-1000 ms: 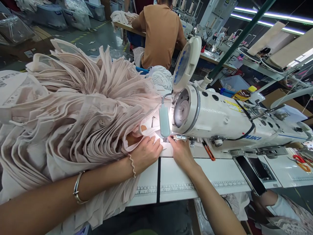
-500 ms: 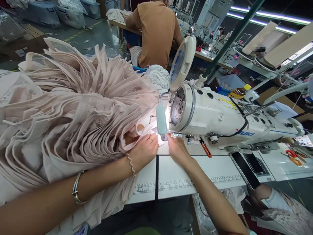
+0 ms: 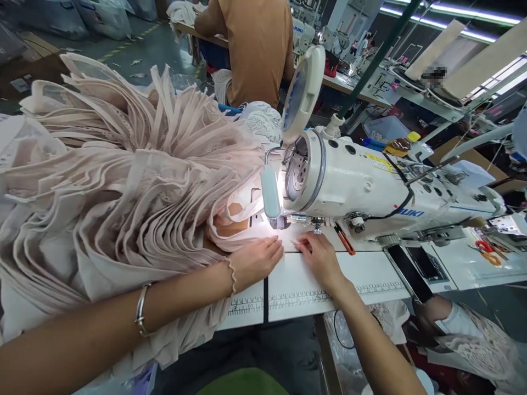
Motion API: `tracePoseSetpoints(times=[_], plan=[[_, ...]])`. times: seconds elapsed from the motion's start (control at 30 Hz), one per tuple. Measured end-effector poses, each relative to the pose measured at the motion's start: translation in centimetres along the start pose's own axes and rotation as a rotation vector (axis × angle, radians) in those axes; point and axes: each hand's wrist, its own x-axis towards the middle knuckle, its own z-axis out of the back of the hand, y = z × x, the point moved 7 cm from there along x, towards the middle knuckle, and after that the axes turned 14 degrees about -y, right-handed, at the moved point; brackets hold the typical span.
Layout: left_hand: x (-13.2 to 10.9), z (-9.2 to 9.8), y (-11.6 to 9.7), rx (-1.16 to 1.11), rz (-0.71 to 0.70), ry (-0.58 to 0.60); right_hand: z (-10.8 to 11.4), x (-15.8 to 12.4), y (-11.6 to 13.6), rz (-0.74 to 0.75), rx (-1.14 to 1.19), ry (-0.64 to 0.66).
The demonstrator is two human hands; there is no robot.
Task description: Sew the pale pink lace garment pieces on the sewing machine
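Observation:
My left hand [image 3: 257, 260] lies flat on the sewing machine's white bed, fingers stretched out together, beside a strip of pale pink fabric [image 3: 234, 241]. My right hand [image 3: 323, 259] is just across from it, fingers curled and thumb and forefinger closed. A tiny whitish bit shows at those fingertips, too small to name. Above both hands stands the white sewing machine [image 3: 354, 178], its round end cover [image 3: 303, 93] swung up. A small lamp [image 3: 270, 192] lights the needle area, which it partly hides. To the left rises a large heap of pale pink garment pieces [image 3: 123, 203].
Orange-handled snips [image 3: 345, 239] lie under the machine arm. A phone [image 3: 408, 272] rests at the right of the table [image 3: 370, 269], with orange-and-red scissors [image 3: 488, 253] farther right. A person in a brown shirt [image 3: 259, 52] sits ahead. Bins [image 3: 105, 22] stand far left.
My hands have drawn back from the needle area and moved apart. My left fingers have straightened and left the fabric strip; my right hand has shifted right. The view has tilted slightly.

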Motion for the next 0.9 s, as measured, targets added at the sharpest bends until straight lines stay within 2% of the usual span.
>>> tracePoseSetpoints(times=[0.07,0.17,0.23,0.33,0.5,0.57,0.73,0.9], plan=[[-0.3,-0.1,1.6,0.015,0.081,0.015,-0.8,0.4,1.1,0.027,0.053,0.0],[-0.7,-0.2,4.4,0.043,0.198,0.06,-1.0,0.9,1.9,0.119,-0.092,-0.078],[-0.7,-0.2,5.2,0.068,0.209,0.08,-1.0,0.8,2.3,0.169,-0.165,-0.11],[-0.3,-0.3,4.0,0.118,0.117,0.063,-1.1,0.4,2.8,0.172,-0.112,-0.1],[0.1,-0.2,-1.0,0.184,-0.083,0.013,-1.0,0.2,3.1,0.121,-0.103,-0.163],[0.1,-0.1,-1.9,0.192,-0.089,0.04,-1.1,0.4,3.3,0.133,-0.148,-0.153],[0.1,-0.4,0.1,0.205,0.047,0.143,-1.1,0.9,3.8,0.14,-0.158,-0.084],[-0.4,-0.8,1.5,0.097,0.12,0.12,-1.1,0.8,3.9,0.126,-0.138,-0.066]])
